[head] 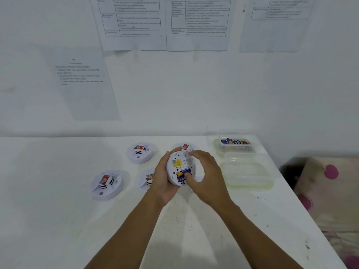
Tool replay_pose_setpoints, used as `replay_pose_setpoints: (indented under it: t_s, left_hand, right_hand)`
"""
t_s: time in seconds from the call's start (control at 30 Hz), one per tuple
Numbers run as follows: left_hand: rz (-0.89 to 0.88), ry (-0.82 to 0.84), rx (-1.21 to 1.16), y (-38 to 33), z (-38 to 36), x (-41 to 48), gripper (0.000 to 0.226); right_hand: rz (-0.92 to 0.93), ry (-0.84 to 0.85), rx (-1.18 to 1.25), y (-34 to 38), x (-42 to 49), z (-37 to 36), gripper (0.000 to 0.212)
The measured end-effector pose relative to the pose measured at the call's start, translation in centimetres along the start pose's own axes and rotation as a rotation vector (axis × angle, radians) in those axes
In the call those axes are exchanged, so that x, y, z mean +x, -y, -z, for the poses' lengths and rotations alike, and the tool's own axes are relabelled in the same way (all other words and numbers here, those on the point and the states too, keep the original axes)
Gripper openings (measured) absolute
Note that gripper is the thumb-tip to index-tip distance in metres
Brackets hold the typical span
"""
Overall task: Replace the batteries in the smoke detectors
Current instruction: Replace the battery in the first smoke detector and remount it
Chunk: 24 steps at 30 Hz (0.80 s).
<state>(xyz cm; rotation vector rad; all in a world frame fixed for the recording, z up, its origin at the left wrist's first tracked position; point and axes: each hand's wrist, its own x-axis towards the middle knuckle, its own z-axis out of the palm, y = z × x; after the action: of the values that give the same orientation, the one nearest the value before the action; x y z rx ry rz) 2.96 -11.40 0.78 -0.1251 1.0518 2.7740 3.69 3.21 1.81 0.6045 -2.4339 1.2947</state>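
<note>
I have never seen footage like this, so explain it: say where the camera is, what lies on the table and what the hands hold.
No machine here: one camera, worn on a person's head, looks down at their two bare hands. The left hand and right hand hold a round white detector above the table, its back facing the camera. A blue and yellow battery sits in its open slot, the right thumb at it. Four more detectors lie on the table, two partly hidden by the hands. At the far right stands a clear tub of batteries, with a clear lid or tray nearer.
</note>
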Motion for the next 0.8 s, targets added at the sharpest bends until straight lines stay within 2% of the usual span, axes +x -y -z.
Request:
replay_pose_setpoints:
  t_s: [0.2, 0.37, 0.63, 0.8]
  left_hand:
    - [-0.103, -0.009, 0.115, 0.4, -1.4, 0.1, 0.038]
    - [-0.109, -0.013, 0.146, 0.1, -1.5, 0.2, 0.037]
    - [-0.088, -0.051, 0.179, 0.5, -1.2, 0.9, 0.045]
    - [-0.054, -0.057, 0.143, 0.7, -0.7, 1.5, 0.056]
  right_hand:
    - [-0.048, -0.095, -0.024, 1.4, -0.2, -1.5, 0.065]
    - [-0.105, -0.126, 0.013, 1.9, 0.0, -1.5, 0.067]
    - [-0.186, -0.105, -0.051, 1.3, 0.5, -2.0, 0.068]
    - [-0.110, -0.097, -0.071, 0.8, 0.5, -2.0, 0.060]
